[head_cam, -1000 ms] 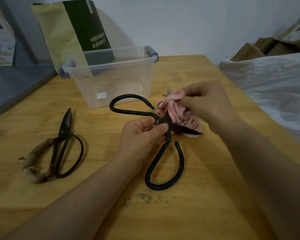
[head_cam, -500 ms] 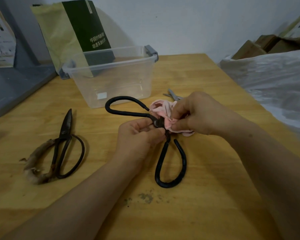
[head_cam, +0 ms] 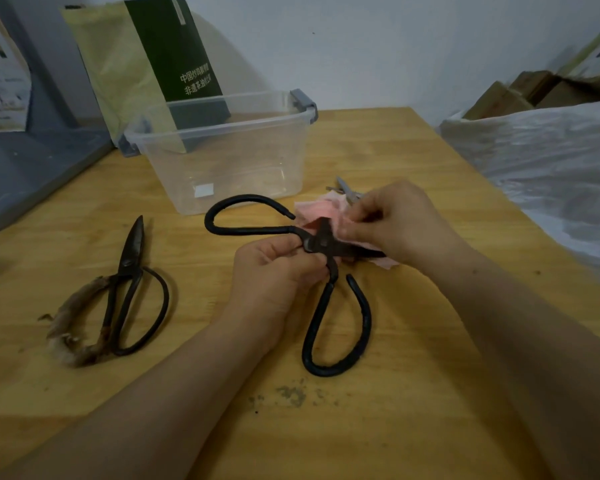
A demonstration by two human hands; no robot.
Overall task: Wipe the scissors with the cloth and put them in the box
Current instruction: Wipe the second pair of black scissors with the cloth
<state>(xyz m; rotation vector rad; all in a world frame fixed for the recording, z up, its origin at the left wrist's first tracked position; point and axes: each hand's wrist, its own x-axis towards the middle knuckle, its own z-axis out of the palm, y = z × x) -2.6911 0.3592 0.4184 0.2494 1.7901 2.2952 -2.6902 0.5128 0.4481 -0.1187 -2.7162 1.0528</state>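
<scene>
Shifted rightward off the pivot since half a second ago, baring the rivet: crumpled pink cloth (head_cam: 321, 213) in the right hand (head_cam: 402, 226). At far left, flat on the light wooden table (head_cam: 430, 427), untouched: old rusty scissors with a rag-wrapped handle loop (head_cam: 127, 282), blades closed, tip pointing away. Further back, apart from both hands: clear plastic box with grey clips (head_cam: 222, 161), upright, open-topped. At centre, left forearm reaching in from below, left hand (head_cam: 274, 271) curled, thumb and fingers pinching large black iron scissors (head_cam: 326, 244) just behind the pivot, in front of the box, handle loops spread wide. To the right, right forearm angled in from the lower right corner, fingers bent, gripping the cloth against the blades. Just beyond the knuckles, partly hidden: small grey metal scissors (head_cam: 347, 188).
</scene>
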